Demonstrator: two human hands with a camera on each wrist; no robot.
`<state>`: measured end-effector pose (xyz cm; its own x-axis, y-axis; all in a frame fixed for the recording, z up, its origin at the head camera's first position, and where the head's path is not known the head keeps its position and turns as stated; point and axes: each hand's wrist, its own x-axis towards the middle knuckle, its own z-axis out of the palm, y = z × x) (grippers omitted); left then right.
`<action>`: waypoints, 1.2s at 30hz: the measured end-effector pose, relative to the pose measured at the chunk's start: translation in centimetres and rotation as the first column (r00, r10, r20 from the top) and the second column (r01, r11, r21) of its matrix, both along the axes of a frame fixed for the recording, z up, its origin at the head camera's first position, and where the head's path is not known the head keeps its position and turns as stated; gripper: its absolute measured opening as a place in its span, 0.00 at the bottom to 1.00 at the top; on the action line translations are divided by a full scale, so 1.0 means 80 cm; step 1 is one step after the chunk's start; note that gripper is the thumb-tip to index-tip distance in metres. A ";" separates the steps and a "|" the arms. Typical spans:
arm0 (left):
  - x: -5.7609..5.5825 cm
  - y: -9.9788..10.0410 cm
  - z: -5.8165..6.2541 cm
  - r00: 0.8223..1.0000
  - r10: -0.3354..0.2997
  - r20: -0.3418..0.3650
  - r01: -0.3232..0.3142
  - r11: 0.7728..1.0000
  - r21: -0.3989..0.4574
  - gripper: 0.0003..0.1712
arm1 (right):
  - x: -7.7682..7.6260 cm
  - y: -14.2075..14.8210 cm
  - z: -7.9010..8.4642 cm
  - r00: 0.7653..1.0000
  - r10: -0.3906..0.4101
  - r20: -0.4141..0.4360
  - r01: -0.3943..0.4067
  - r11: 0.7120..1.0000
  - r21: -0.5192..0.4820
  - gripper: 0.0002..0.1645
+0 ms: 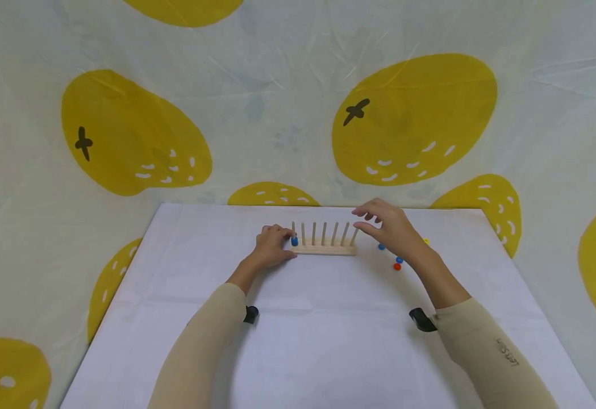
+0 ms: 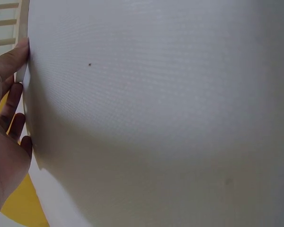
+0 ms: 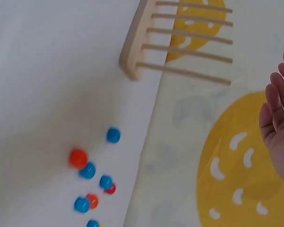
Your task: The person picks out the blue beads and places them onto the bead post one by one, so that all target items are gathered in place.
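Note:
A pale wooden peg rack [image 1: 325, 250] with a row of several upright pegs stands near the back of the table. On its leftmost peg sits a blue bead [image 1: 295, 241]; the other pegs look bare. My left hand [image 1: 271, 247] grips the rack's left end, the thumb along its front edge and the fingers around the end. Above the right end, my right hand [image 1: 390, 227] hovers with loosely bent fingers, thumb apart, and nothing visible between them. Loose blue beads [image 3: 113, 135] and red-orange beads [image 3: 78, 158] lie to the rack's right, partly hidden by the right forearm in the head view.
A white cloth [image 1: 318, 335] covers the table. Close behind its back edge hangs a pale curtain [image 1: 277, 113] printed with yellow fruit. One yellow bead [image 1: 426, 241] shows beyond the right forearm.

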<state>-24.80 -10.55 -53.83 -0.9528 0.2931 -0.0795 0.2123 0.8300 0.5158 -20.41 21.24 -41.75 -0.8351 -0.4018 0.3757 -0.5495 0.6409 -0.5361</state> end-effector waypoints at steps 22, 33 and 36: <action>-0.002 -0.003 -0.005 1.000 -0.014 -0.005 0.014 1.000 -0.018 0.35 | 0.031 0.102 -0.084 0.978 -0.184 0.103 0.169 0.976 0.135 0.18; -0.003 -0.002 -0.004 1.000 -0.021 -0.009 0.021 1.000 -0.007 0.34 | 0.033 0.130 -0.115 0.952 -0.203 0.229 0.143 0.957 0.253 0.19; -0.002 -0.001 -0.003 1.000 -0.015 -0.005 0.015 1.000 -0.004 0.34 | 0.032 0.133 -0.120 0.949 -0.201 0.241 0.134 0.954 0.268 0.19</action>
